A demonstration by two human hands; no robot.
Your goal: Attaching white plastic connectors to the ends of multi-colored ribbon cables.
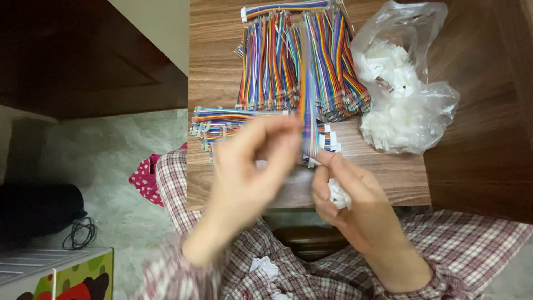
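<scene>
Directly over the near edge of the wooden table (388,183), 1 rainbow ribbon cable (308,119) is held upright between 2 hands, its long axis running almost straight away from the person, toward the heap of like cables (300,61) farther back on the table. Its near end is pinched between thumb and forefinger of the right hand (355,205), which also has small white connector pieces (338,195) tucked into its curled palm. The left hand (252,166) is blurred by motion; its fingers are drawn together just left of the cable, but whether they are clamped on it cannot be told. Of the 2, the right hand is the nearer to the cable's end. A clear plastic bag (411,105) of white connectors lies to the right, well apart from the grip.
</scene>
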